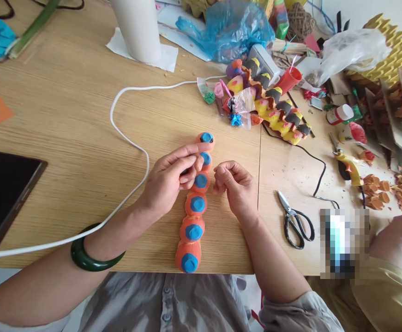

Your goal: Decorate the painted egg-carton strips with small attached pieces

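A long row of joined orange bumps [195, 216], each topped with a flat blue patch, lies on the wooden table and points away from me. My left hand [171, 177] is over its far part, index finger stretched across near the farthest bump, which has a dark bit on its blue patch. Something small and dark shows between the curled fingers and thumb of that hand. Just right of the row, my right hand [233, 186] has its thumb and index finger pinched together; whatever is between them is too small to make out.
Black-handled scissors [296, 221] lie to the right. A white cable [117, 99] loops across the left side, near a black phone-like device [5, 193]. Painted carton pieces [277, 108], a blue bag [233, 30] and a white cylinder [138, 32] stand farther back. Another person's hand [399, 235] is at right.
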The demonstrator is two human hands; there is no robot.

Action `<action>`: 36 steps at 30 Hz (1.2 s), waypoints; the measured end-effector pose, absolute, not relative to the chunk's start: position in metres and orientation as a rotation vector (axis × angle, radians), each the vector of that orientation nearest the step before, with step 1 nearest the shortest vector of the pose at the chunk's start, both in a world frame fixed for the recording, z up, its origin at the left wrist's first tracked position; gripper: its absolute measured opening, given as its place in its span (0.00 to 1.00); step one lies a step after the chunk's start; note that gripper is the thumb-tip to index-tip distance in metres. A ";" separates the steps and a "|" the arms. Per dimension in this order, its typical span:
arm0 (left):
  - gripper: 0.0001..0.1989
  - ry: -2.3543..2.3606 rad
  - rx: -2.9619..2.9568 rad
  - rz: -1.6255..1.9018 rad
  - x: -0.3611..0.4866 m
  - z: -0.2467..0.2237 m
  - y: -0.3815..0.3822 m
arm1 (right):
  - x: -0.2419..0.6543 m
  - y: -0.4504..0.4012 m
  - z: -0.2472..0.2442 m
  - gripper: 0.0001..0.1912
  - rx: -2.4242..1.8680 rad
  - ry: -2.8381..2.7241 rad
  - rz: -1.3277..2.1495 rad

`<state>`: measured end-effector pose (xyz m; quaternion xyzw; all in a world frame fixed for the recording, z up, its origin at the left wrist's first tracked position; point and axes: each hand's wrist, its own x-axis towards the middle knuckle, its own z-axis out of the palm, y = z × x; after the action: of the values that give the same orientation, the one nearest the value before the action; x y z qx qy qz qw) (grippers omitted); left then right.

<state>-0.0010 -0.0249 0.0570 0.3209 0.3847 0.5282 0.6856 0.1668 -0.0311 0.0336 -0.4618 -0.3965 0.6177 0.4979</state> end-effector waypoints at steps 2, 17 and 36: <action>0.12 0.915 0.794 1.159 -0.002 0.055 -0.026 | 0.167 -0.030 0.034 0.19 -1.097 -0.949 1.525; 0.15 1.220 1.367 1.048 0.000 0.054 -0.035 | 0.164 -0.035 0.034 0.28 -1.206 -1.011 1.501; 0.07 1.274 1.536 1.178 0.000 0.056 -0.037 | 0.165 -0.035 0.037 0.21 -1.086 -0.931 1.673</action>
<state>0.0000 -0.0366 0.0557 0.6072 0.5038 0.4657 0.4008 0.1648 -0.0353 0.0368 -0.4396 -0.3772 0.6777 0.4530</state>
